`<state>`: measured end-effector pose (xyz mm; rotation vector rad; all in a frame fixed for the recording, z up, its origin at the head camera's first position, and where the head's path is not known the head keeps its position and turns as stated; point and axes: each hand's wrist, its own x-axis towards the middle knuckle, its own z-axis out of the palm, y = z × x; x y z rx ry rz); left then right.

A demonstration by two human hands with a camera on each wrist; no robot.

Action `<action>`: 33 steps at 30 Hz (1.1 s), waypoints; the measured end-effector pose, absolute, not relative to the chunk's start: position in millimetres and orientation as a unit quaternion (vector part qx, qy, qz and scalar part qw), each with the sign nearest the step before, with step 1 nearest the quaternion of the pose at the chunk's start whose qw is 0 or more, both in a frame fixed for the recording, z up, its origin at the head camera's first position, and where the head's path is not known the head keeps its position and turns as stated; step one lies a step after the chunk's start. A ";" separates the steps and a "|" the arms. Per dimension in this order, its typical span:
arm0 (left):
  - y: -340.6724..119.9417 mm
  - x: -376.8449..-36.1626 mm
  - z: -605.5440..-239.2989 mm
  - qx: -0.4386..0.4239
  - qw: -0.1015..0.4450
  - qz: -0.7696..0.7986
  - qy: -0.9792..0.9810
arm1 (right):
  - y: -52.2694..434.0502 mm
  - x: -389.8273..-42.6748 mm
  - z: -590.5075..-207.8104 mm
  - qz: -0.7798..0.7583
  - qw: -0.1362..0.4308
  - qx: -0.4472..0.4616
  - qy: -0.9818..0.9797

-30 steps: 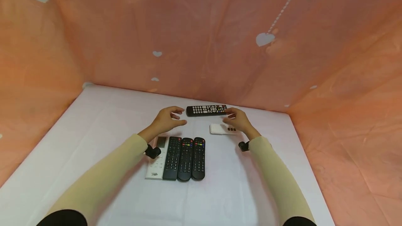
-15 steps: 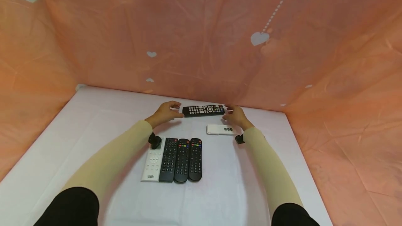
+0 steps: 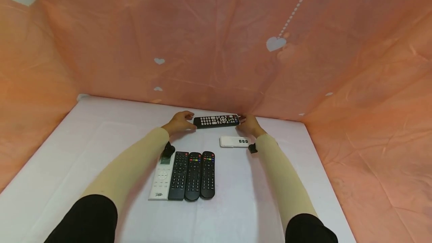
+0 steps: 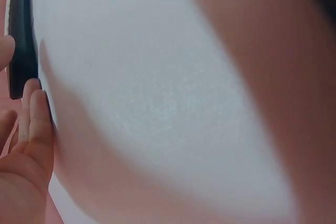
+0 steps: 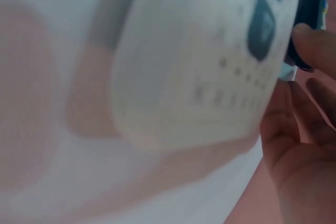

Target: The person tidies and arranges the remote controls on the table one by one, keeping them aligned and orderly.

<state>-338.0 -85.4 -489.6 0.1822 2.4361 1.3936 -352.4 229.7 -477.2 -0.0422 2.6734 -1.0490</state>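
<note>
A black remote control [image 3: 216,121] with pale buttons lies crosswise near the back of the table. At its left end is my left hand [image 3: 180,122], its thumb [image 4: 5,52] on the near side and fingertips at the corner. My right hand [image 3: 250,125] holds the other end, with the thumb [image 5: 314,45] against the dark casing and the other fingers curled by it. Just in front of the right hand lies a white remote control [image 3: 233,141] with a few dark buttons; it looms large and blurred in the right wrist view.
In front, side by side, stand a large white remote [image 3: 161,181] with a small screen and three black remotes [image 3: 192,179]. The left wrist camera overlaps the white one's top. Orange cloth [image 3: 216,66] with hearts rises behind the white table [image 3: 236,213].
Both hands have moved in toward the black remote's ends and now meet it. The right hand has gone back from over the small white remote. The remotes keep their places.
</note>
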 end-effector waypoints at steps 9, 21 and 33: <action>-81.2 -340.8 -486.1 0.072 0.166 0.465 0.866 | 226.4 -354.2 -472.4 -0.339 0.127 -0.019 0.932; -79.8 -336.8 -482.8 0.086 0.159 0.471 0.864 | 223.9 -349.6 -471.0 -0.374 0.132 0.013 0.918; -96.7 -341.2 -481.6 0.103 0.174 0.498 0.843 | 222.1 -338.3 -464.1 -0.393 0.112 -0.002 0.913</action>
